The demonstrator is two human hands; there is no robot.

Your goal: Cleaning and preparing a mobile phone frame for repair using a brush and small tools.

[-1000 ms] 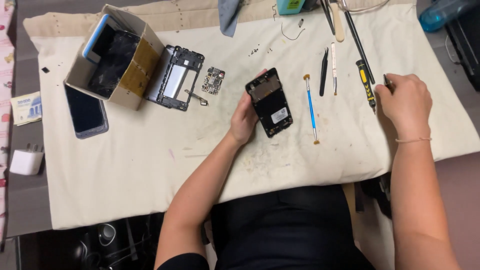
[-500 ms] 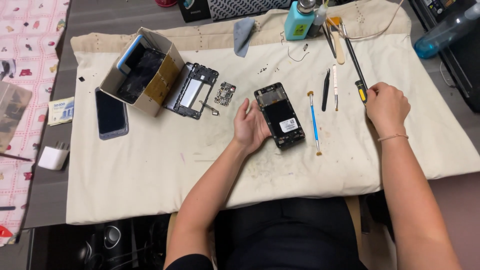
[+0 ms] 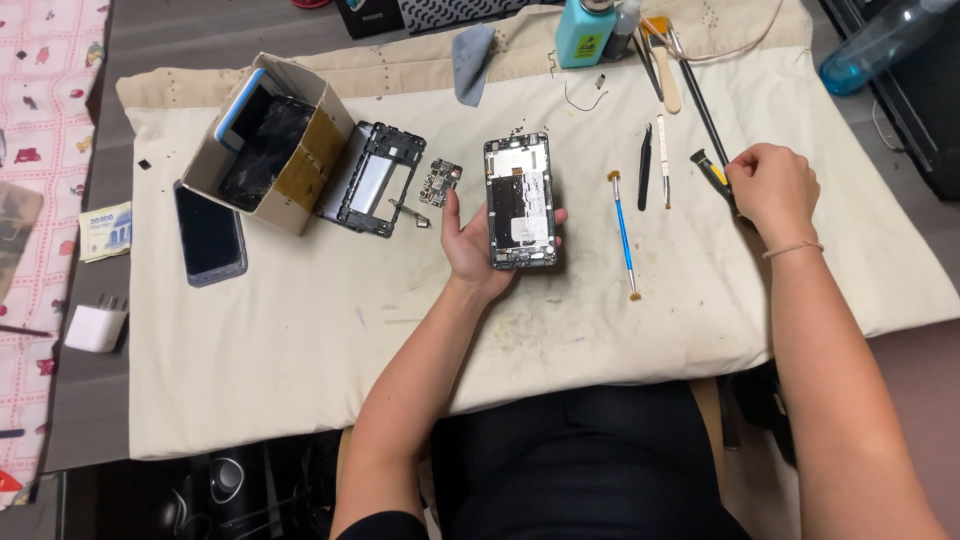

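On the cream cloth-covered surface [image 3: 300,380], my left hand [image 3: 478,248] cradles the opened black phone body [image 3: 521,202], fingers curled round its edges. Its back frame [image 3: 375,178] and small circuit board [image 3: 441,182] lie removed at left. My right hand [image 3: 772,186] closes round the yellow-and-black screwdriver [image 3: 712,171]; internal screws remain.

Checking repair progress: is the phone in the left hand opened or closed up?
Opened: the phone in the left hand shows bare internals, no cover.

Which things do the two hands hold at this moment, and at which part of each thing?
The left hand holds the opened phone from below, by its long edges. The right hand grips the screwdriver by its handle.
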